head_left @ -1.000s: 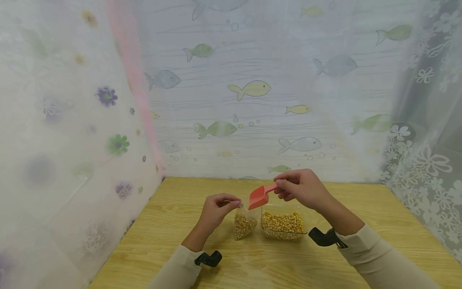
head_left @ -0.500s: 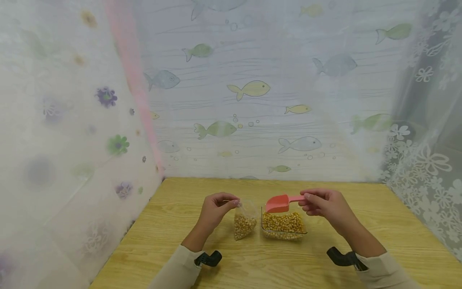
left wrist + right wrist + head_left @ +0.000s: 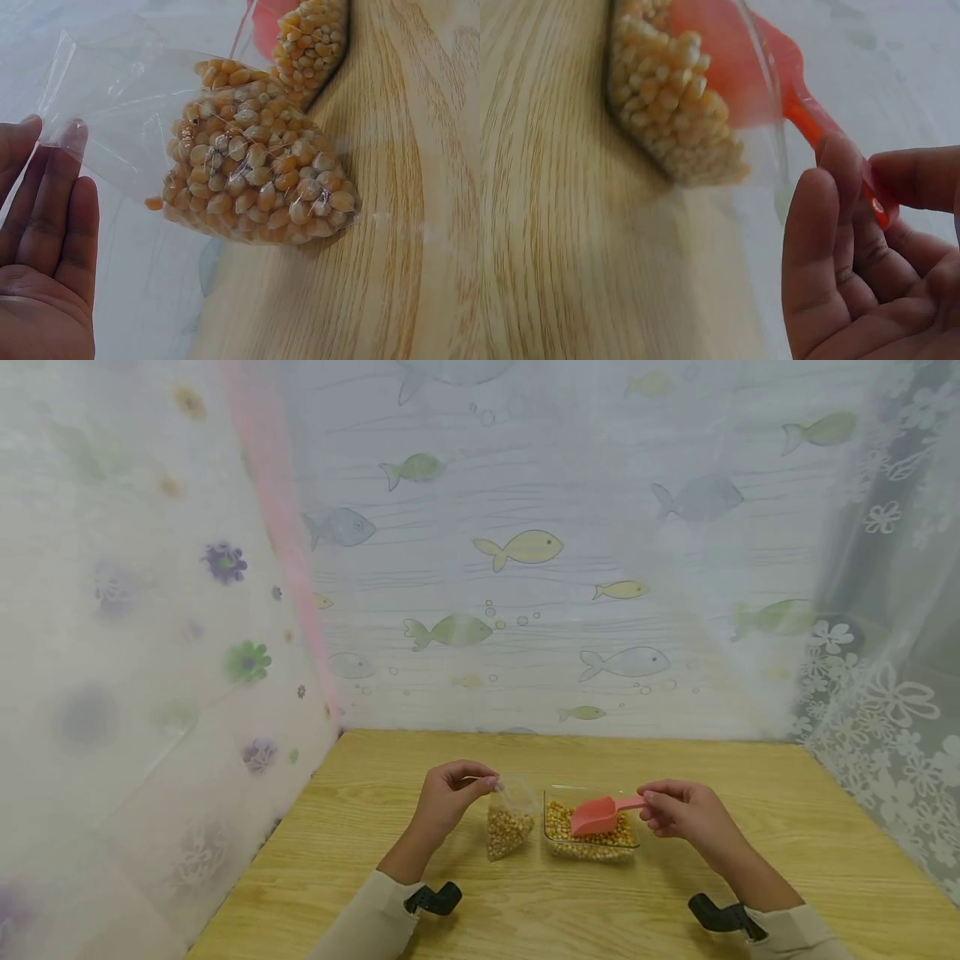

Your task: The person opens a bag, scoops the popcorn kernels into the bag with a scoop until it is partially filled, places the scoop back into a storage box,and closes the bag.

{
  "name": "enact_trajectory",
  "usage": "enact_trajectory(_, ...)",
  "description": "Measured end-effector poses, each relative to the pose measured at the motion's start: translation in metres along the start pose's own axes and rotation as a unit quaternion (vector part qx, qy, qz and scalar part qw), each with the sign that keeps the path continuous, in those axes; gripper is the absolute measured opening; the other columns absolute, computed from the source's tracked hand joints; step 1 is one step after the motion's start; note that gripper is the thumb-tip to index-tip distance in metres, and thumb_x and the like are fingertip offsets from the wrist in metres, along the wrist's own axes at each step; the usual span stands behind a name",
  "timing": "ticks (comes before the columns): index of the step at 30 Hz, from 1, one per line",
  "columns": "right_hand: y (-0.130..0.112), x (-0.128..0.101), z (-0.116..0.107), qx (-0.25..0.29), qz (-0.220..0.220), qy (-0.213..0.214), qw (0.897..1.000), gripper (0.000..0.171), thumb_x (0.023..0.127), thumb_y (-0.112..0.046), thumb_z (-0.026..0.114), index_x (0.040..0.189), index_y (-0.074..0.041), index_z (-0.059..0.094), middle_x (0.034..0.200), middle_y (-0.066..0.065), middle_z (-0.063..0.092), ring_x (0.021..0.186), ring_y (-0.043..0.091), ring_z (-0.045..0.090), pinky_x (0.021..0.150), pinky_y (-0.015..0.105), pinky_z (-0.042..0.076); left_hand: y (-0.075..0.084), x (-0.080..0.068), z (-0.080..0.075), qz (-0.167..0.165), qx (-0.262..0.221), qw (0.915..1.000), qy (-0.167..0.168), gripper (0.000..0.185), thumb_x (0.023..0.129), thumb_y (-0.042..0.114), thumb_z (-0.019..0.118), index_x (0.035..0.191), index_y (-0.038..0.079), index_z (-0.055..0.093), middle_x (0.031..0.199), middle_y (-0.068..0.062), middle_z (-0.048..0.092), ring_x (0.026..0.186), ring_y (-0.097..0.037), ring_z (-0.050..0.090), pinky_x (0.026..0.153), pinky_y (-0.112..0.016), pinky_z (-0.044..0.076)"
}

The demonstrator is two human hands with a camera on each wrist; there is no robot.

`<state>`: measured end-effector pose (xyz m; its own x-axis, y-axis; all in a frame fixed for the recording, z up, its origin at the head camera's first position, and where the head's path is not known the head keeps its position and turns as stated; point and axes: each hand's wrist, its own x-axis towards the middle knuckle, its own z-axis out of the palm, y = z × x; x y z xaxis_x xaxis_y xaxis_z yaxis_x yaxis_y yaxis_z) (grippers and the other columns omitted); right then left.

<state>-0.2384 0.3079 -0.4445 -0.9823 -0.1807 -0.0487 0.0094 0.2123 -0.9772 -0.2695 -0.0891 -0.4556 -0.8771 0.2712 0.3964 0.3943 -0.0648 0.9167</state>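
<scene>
- Wooden table (image 3: 360, 827) carries everything; sheer printed curtains (image 3: 525, 543) close it in on the left, back and right, fish pattern behind, flowers on the sides.
- Clear plastic container (image 3: 592, 843) of corn kernels (image 3: 558, 814) sits mid-table, just right of the bag and close in front of you.
- Small clear plastic bag (image 3: 508, 822), part full of kernels, rests on the wood just beside the container's left wall. Whether they touch, can't tell from the head view.
- Your right hand (image 3: 686, 814) pinches the handle end of the red scoop (image 3: 596, 816). Scoop bowl is down inside the container, on the kernels, handle tilted up toward your hand.
- Right wrist view: the container's clear wall stands between camera and scoop bowl, so the bowl shows blurred through it.
- Your left hand (image 3: 450, 793) pinches the bag's top edge between thumb and fingertips, holding it up and its mouth open.
- Left wrist view: one loose kernel (image 3: 154, 202) at the bag's lower left edge; inside or outside the film, can't tell.
- Black wrist mounts (image 3: 433, 899) sit on both sleeves, clear of the work.
</scene>
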Motion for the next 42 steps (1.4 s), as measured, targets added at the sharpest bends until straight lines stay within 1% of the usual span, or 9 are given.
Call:
enact_trajectory(7, 0.003, -0.001, 0.001, -0.126, -0.01, 0.003, 0.992, 0.048, 0.106, -0.031, 0.062, 0.136, 0.007, 0.059, 0.101, 0.019, 0.074, 0.084, 0.028, 0.072, 0.068, 0.038, 0.062, 0.001, -0.001, 0.0, -0.007, -0.001, 1.0, 0.006, 0.022, 0.097, 0.016, 0.075, 0.111, -0.002, 0.074, 0.108, -0.016, 0.075, 0.097, -0.019, 0.076, 0.092, -0.036, 0.06)
enact_trajectory(14, -0.004, -0.007, -0.001, -0.267, -0.04, 0.051, 0.962, 0.051, 0.107, -0.041, 0.059, 0.136, 0.0, 0.064, 0.121, 0.018, 0.071, 0.104, 0.033, 0.07, 0.073, 0.04, 0.06, 0.001, -0.001, 0.0, -0.02, 0.003, 0.9997, 0.012, 0.022, 0.097, 0.018, 0.076, 0.11, 0.0, 0.074, 0.109, -0.014, 0.074, 0.097, -0.021, 0.077, 0.092, -0.036, 0.061)
enact_trajectory(20, -0.011, -0.009, 0.006, -0.31, -0.07, 0.096, 0.943, 0.037, 0.105, -0.034, 0.062, 0.128, -0.004, 0.07, 0.124, 0.019, 0.07, 0.111, 0.04, 0.068, 0.075, 0.045, 0.059, 0.003, -0.002, 0.002, -0.03, 0.002, 0.9995, 0.012, 0.024, 0.096, 0.02, 0.077, 0.11, 0.001, 0.074, 0.109, -0.014, 0.074, 0.096, -0.021, 0.077, 0.093, -0.037, 0.061)
enact_trajectory(24, -0.023, -0.002, 0.025, -0.323, -0.133, 0.124, 0.929, 0.023, 0.103, -0.023, 0.065, 0.121, -0.01, 0.074, 0.123, 0.015, 0.07, 0.113, 0.038, 0.066, 0.084, 0.052, 0.058, 0.003, -0.002, 0.002, -0.031, 0.004, 0.9994, 0.013, 0.024, 0.096, 0.021, 0.077, 0.11, 0.001, 0.074, 0.108, -0.013, 0.074, 0.098, -0.025, 0.077, 0.093, -0.037, 0.06)
enact_trajectory(26, -0.031, 0.004, 0.038, -0.319, -0.172, 0.108, 0.926, 0.02, 0.102, -0.018, 0.067, 0.12, -0.011, 0.074, 0.121, 0.011, 0.072, 0.11, 0.032, 0.068, 0.088, 0.052, 0.057, 0.002, -0.003, 0.002, -0.031, 0.003, 0.9994, 0.017, 0.024, 0.096, 0.02, 0.077, 0.109, 0.001, 0.074, 0.107, -0.012, 0.074, 0.098, -0.028, 0.077, 0.093, -0.037, 0.061)
enact_trajectory(29, -0.043, 0.016, 0.062, -0.301, -0.225, 0.043, 0.926, 0.023, 0.099, -0.012, 0.071, 0.122, -0.012, 0.073, 0.118, 0.007, 0.074, 0.102, 0.023, 0.071, 0.088, 0.043, 0.059, 0.002, -0.004, 0.001, -0.03, 0.003, 0.9993, 0.022, 0.022, 0.096, 0.018, 0.077, 0.108, -0.001, 0.074, 0.106, -0.01, 0.074, 0.096, -0.027, 0.078, 0.092, -0.036, 0.061)
enact_trajectory(32, -0.053, 0.026, 0.084, -0.288, -0.252, -0.044, 0.923, 0.037, 0.095, -0.011, 0.076, 0.131, -0.014, 0.069, 0.123, 0.006, 0.072, 0.102, 0.021, 0.072, 0.085, 0.036, 0.06, 0.002, -0.004, 0.001, -0.028, 0.0, 0.9993, 0.023, 0.022, 0.096, 0.017, 0.076, 0.108, -0.002, 0.074, 0.106, -0.01, 0.074, 0.094, -0.022, 0.078, 0.092, -0.036, 0.061)
enact_trajectory(35, -0.059, 0.035, 0.1, -0.291, -0.263, -0.101, 0.914, 0.051, 0.092, -0.015, 0.08, 0.14, -0.016, 0.063, 0.131, 0.006, 0.069, 0.105, 0.021, 0.071, 0.087, 0.037, 0.059, 0.001, -0.003, 0.002, -0.028, -0.004, 0.9995, 0.017, 0.023, 0.096, 0.018, 0.076, 0.108, -0.002, 0.074, 0.106, -0.011, 0.073, 0.094, -0.021, 0.078, 0.093, -0.038, 0.06)
enact_trajectory(42, -0.061, 0.049, 0.115, -0.3, -0.266, -0.121, 0.908, 0.058, 0.091, -0.025, 0.082, 0.144, -0.019, 0.06, 0.135, 0.004, 0.067, 0.108, 0.019, 0.069, 0.091, 0.043, 0.057, 0.002, -0.002, 0.004, -0.024, -0.001, 0.9997, 0.003, 0.022, 0.098, 0.018, 0.074, 0.108, -0.002, 0.074, 0.11, -0.017, 0.074, 0.099, -0.027, 0.077, 0.097, -0.04, 0.059)
